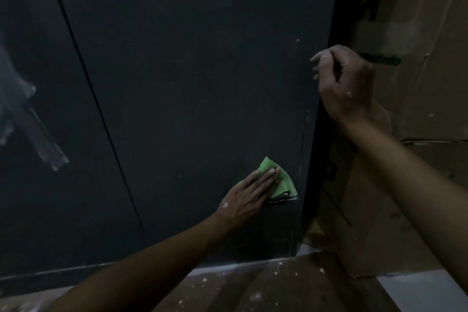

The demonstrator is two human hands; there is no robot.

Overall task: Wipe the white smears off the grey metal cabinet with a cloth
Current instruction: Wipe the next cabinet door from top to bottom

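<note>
The dark grey metal cabinet (190,71) fills most of the view. Low on its right door, my left hand (249,191) presses a folded green cloth (281,182) flat against the metal with straight fingers. My right hand (342,83) rests on the cabinet's right edge, its fingers curled round the corner. A broad white smear (30,121) streaks the left door. Small white specks (297,40) and a thin pale line (305,129) run near the right edge.
A large brown cardboard box (417,109) stands tight against the cabinet's right side. The floor (266,286) below is brown and spattered with white flecks. A vertical door seam (101,109) splits the cabinet front.
</note>
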